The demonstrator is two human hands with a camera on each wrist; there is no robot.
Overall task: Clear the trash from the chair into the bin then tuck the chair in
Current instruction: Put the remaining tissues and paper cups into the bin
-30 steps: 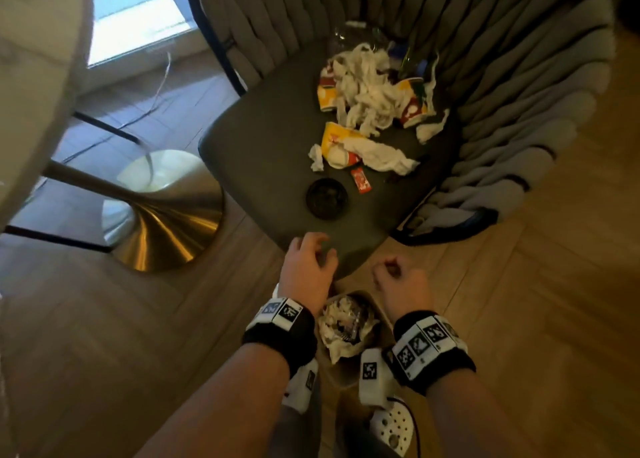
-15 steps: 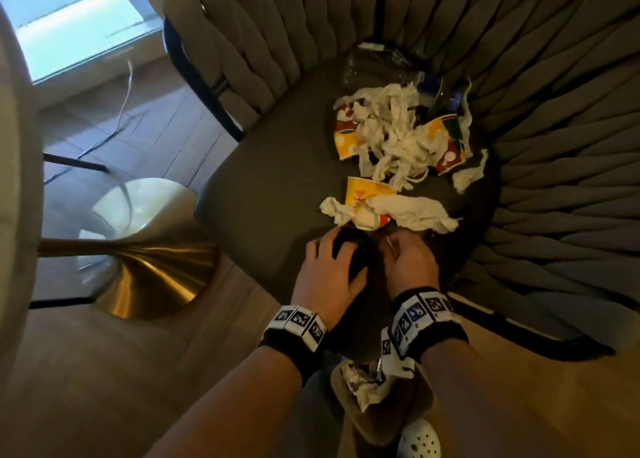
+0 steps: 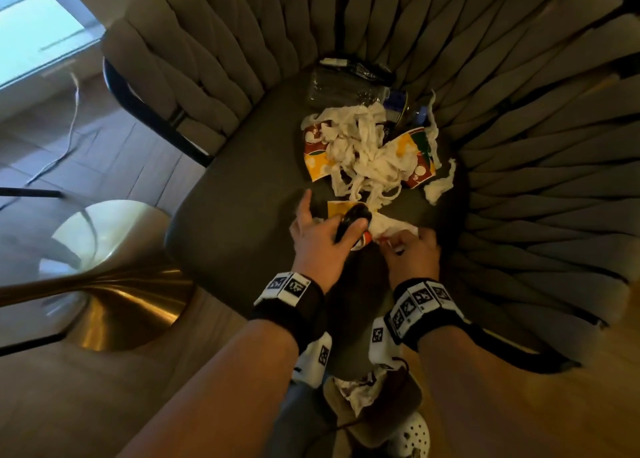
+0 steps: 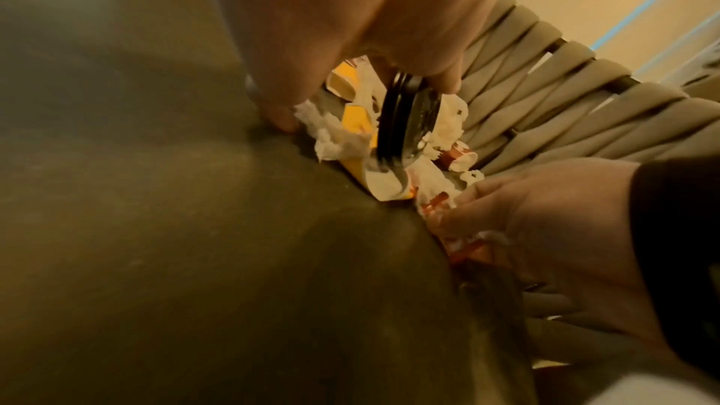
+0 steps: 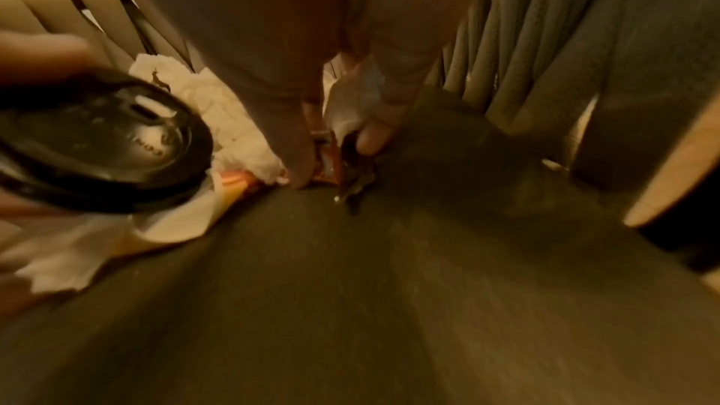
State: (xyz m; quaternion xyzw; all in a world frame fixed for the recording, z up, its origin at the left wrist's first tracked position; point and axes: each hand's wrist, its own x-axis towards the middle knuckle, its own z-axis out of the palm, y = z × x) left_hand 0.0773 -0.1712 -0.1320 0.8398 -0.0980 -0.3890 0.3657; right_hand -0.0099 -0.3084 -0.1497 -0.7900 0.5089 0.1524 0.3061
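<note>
A grey chair (image 3: pixel 242 194) with a woven back holds a heap of trash: white tissue shreds (image 3: pixel 363 152), torn yellow and red paper cups (image 3: pixel 317 159) and a clear plastic bottle (image 3: pixel 343 92). My left hand (image 3: pixel 322 239) grips a black cup lid (image 3: pixel 353 222), tilted on edge above the seat; the same lid (image 4: pixel 405 122) shows in the left wrist view. My right hand (image 3: pixel 408 249) pinches a small red wrapper (image 5: pixel 329 162) together with a bit of tissue at the seat's front. A brown bin (image 3: pixel 377 409) with paper in it stands below my wrists.
A gold table base (image 3: pixel 114 284) stands left of the chair on the wood floor. A thin cable (image 3: pixel 69 125) trails near the window at top left. My white perforated shoe (image 3: pixel 412 437) is beside the bin.
Both hands reached from above the bin onto the seat. The left picked up the black lid and tipped it up; the right closed on the red wrapper. The view moved closer to the chair.
</note>
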